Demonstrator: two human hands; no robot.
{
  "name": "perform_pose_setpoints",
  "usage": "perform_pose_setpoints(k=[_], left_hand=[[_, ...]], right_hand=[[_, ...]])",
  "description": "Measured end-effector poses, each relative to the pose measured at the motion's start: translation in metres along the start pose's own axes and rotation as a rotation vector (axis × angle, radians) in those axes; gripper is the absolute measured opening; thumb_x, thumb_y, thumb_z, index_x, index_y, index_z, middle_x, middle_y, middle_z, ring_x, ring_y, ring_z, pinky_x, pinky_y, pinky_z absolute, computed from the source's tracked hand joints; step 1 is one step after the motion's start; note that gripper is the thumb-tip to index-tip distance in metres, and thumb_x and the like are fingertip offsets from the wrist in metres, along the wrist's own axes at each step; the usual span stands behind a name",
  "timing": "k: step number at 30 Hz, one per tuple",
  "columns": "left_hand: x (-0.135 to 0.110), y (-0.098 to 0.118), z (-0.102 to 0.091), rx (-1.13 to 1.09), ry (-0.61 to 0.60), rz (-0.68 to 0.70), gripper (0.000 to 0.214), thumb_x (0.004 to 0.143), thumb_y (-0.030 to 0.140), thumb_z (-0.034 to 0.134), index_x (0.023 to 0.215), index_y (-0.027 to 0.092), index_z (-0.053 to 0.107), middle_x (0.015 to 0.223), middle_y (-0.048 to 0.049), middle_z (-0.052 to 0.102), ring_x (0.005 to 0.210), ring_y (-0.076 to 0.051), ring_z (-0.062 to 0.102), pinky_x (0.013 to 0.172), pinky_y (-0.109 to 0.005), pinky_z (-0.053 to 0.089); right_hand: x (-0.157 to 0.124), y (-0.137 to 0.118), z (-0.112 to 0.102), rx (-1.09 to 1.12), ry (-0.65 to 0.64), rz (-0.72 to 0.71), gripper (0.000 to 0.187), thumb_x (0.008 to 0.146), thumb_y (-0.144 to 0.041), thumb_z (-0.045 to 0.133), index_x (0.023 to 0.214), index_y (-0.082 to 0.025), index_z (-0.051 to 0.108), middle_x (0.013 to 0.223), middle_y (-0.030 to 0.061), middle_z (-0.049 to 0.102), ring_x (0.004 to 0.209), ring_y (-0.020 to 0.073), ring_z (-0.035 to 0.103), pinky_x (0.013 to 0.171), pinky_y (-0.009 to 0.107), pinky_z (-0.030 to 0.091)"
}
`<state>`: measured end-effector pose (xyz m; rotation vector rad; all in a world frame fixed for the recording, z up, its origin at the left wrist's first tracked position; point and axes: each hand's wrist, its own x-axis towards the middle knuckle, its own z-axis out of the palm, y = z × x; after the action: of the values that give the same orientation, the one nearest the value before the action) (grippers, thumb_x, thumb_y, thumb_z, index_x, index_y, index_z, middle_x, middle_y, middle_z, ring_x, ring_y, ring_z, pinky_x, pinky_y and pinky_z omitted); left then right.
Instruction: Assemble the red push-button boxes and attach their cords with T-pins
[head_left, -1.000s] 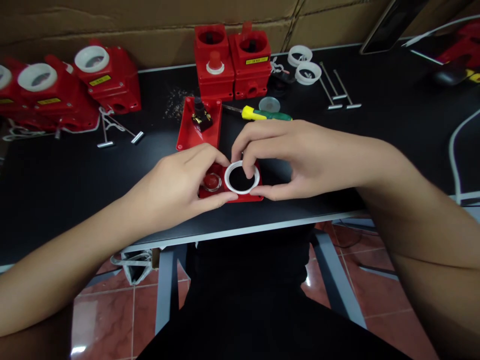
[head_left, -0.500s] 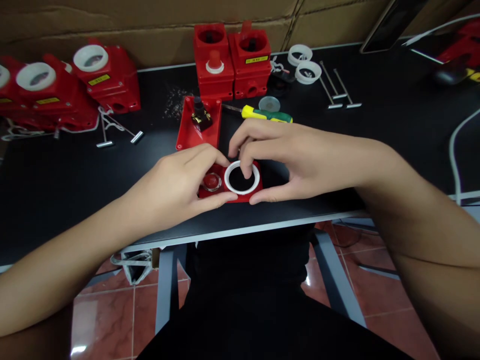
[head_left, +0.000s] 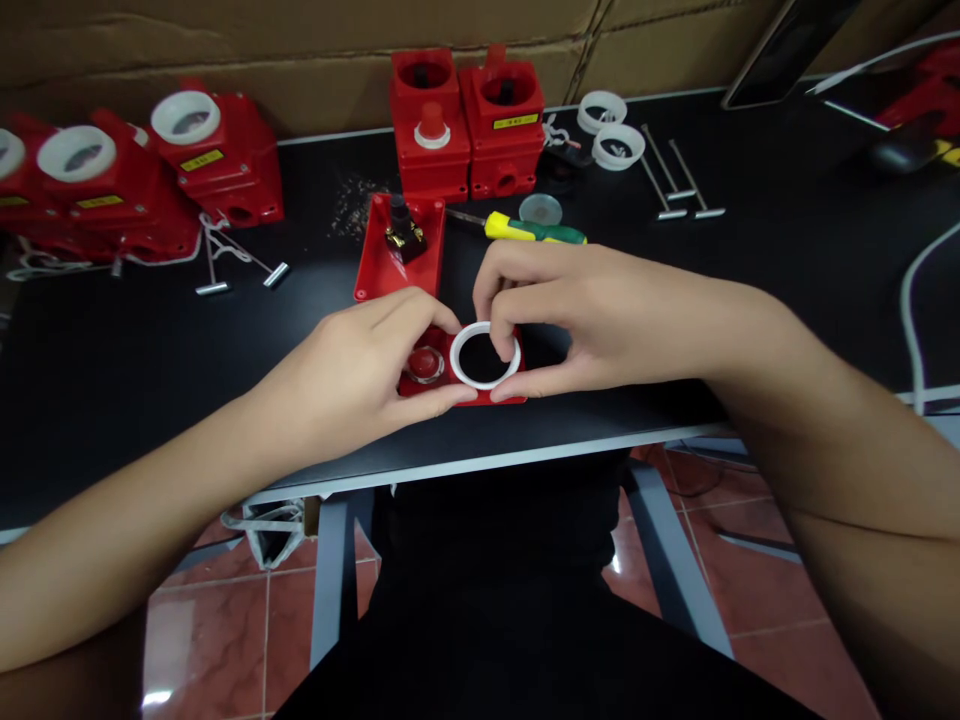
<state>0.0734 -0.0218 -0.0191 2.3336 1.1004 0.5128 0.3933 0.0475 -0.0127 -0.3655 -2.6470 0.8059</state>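
A white plastic ring (head_left: pixel 456 372) sits upright around the dark round opening of a red plastic cover (head_left: pixel 511 398), near the table's front edge. From the left, my left hand (head_left: pixel 375 360) grips the ring between thumb in front and fingers behind. My right hand (head_left: pixel 559 320) has its index finger inside the ring's right rim and its thumb against the outside, closed on the rim. Just left of the ring a round red button (head_left: pixel 425 364) shows on the cover, partly framed by my left hand. My hands hide parts of the cover.
Behind my hands lie a red tray-like shell (head_left: pixel 373 262) with a black switch (head_left: pixel 403 238), and a yellow-green screwdriver (head_left: pixel 517 228). Several red boxes (head_left: pixel 229 165) line the back. Loose white rings (head_left: pixel 602 110) and T-shaped metal rods (head_left: pixel 688 180) lie at right.
My right index finger has shifted right, from over the ring's middle to its inner right rim. The right thumb has come slightly left against the ring. My left hand stays nearly still.
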Motion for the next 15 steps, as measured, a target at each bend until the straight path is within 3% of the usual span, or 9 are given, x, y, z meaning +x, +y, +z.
perform_pose_setpoints(k=[5,10,15], left_hand=[[0.0,0.002,-0.001,0.006,-0.005,-0.014,0.054,0.123,0.081,0.077,0.136,0.029,0.08,0.105,-0.0044,0.082,0.095,-0.03,0.085,0.095,-0.042,0.072],[0.001,0.002,-0.002,0.013,-0.014,-0.017,0.054,0.124,0.081,0.075,0.134,0.028,0.08,0.106,-0.0051,0.083,0.093,-0.029,0.084,0.095,-0.043,0.072],[0.001,0.002,-0.002,0.013,-0.015,-0.019,0.057,0.125,0.084,0.07,0.132,0.028,0.079,0.105,-0.005,0.083,0.09,-0.028,0.082,0.091,-0.041,0.07]], right_hand=[[-0.001,0.002,0.002,-0.022,0.007,0.017,0.032,0.118,-0.05,0.097,0.114,-0.022,0.081,0.133,0.0104,0.076,0.11,0.0259,0.074,0.091,0.04,0.058],[-0.002,-0.003,-0.009,0.073,-0.065,-0.021,0.015,0.126,-0.034,0.084,0.125,-0.02,0.087,0.157,0.0162,0.08,0.131,0.0277,0.081,0.114,0.043,0.065],[-0.001,-0.006,-0.013,0.059,-0.06,-0.046,0.018,0.127,-0.033,0.082,0.118,-0.02,0.089,0.149,0.0151,0.083,0.121,0.0264,0.081,0.111,0.045,0.067]])
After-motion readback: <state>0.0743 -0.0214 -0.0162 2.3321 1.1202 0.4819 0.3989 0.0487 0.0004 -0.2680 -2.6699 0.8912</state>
